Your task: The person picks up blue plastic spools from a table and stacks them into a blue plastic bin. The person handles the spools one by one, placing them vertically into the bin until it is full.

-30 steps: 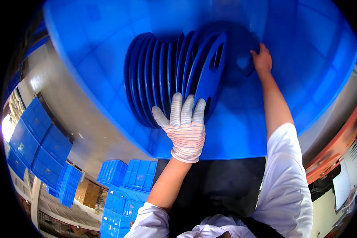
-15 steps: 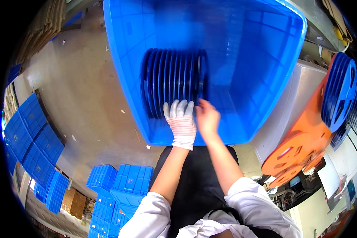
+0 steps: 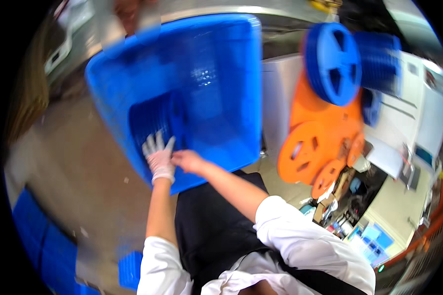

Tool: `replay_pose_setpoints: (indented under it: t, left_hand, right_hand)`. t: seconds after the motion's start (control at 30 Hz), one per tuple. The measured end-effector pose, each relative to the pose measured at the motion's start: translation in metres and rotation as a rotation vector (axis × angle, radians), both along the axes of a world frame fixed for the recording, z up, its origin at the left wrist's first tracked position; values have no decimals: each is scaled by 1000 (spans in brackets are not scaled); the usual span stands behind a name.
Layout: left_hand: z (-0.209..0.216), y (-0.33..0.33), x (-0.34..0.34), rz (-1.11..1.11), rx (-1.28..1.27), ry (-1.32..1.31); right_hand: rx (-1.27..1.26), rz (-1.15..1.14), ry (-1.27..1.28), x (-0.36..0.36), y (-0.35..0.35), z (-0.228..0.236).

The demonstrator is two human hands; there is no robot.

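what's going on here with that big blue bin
Someone is reaching into a blue bin with both hands. The gloved left hand, fingers spread, is at the near side of a row of blue discs in the bin. The bare right hand is close beside it; blur hides whether it holds anything. Outside the bin, to the right, are orange discs and another stack of blue ones.

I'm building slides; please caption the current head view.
Gloved left hand and bare right hand at a row of blue discs inside a blue bin.
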State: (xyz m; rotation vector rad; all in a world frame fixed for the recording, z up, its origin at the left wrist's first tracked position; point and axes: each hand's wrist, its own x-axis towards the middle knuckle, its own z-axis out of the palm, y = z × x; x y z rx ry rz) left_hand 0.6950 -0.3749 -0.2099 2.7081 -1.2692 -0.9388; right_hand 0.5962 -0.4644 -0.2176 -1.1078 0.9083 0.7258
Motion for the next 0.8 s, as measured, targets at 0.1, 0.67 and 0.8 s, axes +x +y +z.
replay_pose_setpoints:
  t: [0.1,0.67,0.8]
  left_hand:
    - [4,6,0,-19,67,12]
    - [51,-32,-69,-128,-81,-206]
    - [24,-76,-80,-768,-104,-37]
  right_hand:
    - [-166,-284,-226,-30,-42,46]
    - [-1591,316,192,-138,-389,145]
    - [-1505,309,109,-145,-359,131]
